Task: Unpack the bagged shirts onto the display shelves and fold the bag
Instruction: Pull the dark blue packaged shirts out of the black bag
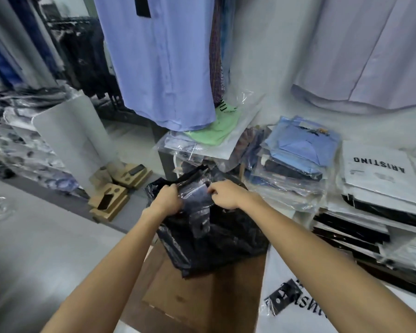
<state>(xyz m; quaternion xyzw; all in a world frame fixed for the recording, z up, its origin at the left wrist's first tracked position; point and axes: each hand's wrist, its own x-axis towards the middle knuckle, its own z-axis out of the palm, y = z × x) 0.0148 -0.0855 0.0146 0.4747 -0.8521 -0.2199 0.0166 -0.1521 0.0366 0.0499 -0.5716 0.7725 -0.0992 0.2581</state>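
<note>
Two bare hands grip a clear-wrapped dark shirt packet [197, 192] at the mouth of a crumpled black plastic bag [211, 239]: the left hand [168, 200] pinches its left edge, the right hand [226, 194] its top right corner. The bag rests on a brown cardboard box [202, 299]. Just beyond, a stack of bagged blue shirts [296, 159] sits on the white display shelf [303, 217].
</note>
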